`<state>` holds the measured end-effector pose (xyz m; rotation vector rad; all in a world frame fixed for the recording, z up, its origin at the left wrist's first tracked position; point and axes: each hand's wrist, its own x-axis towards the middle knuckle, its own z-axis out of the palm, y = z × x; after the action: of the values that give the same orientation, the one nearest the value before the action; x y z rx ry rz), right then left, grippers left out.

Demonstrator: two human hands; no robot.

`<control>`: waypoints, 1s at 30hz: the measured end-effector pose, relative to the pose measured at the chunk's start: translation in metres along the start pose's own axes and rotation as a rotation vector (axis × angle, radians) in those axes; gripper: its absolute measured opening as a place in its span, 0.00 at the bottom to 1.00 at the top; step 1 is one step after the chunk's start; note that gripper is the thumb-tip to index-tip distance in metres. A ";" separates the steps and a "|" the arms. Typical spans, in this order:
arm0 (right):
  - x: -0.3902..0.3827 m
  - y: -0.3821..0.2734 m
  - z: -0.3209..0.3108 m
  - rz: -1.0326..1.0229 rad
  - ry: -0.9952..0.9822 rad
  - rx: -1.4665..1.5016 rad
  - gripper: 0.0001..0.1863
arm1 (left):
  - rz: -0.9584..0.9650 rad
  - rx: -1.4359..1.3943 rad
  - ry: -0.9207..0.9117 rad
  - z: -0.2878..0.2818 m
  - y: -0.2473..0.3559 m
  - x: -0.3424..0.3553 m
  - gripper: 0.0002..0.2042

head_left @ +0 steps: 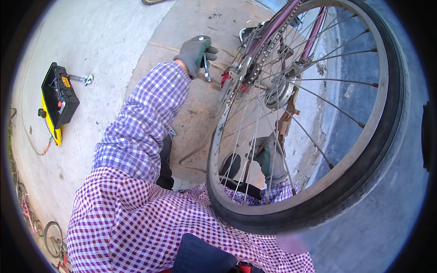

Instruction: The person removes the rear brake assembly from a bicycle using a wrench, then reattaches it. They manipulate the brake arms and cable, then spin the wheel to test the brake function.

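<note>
My left hand (195,52), in a grey and green work glove, is closed around a metal wrench (207,72) whose lower end points down toward the floor. It is to the left of the bicycle's chain and rear hub (277,91), apart from them. The bicycle wheel (391,113), with its black tyre, stands tilted before me. My right hand (271,160), also gloved, shows through the spokes below the hub. Spokes and the glove's own bulk hide its fingers, so I cannot tell whether it holds anything. Purple frame tubes (314,34) run up from the hub.
On the concrete floor at left lies an open black toolbox (70,107) with a yellow lid (47,116). An adjustable wrench (83,79) lies next to it. A blue wall (359,50) rises at right. More bicycles (53,239) stand at the lower left edge.
</note>
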<state>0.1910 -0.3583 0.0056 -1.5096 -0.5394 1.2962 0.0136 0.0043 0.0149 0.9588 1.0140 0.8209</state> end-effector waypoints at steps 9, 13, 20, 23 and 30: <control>0.010 0.041 -0.011 -0.051 -0.031 0.009 0.40 | -0.401 0.280 0.178 -0.153 -0.149 -0.012 0.09; 0.015 0.054 -0.014 -0.014 -0.011 0.105 0.39 | -0.503 0.384 0.137 -0.192 -0.213 -0.023 0.09; 0.014 0.058 -0.027 -0.048 0.037 0.175 0.36 | -0.073 1.569 0.220 -0.190 -0.212 -0.008 0.16; 0.016 0.058 -0.039 -0.011 0.021 0.175 0.37 | -0.143 1.048 0.108 -0.156 -0.152 -0.020 0.22; 0.023 0.038 -0.046 0.004 0.024 0.170 0.38 | 0.367 0.315 -0.452 0.013 -0.026 -0.086 0.21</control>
<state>0.2297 -0.3713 -0.0432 -1.3841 -0.4004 1.2918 0.0014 -0.0854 0.0203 1.5523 0.5865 0.7040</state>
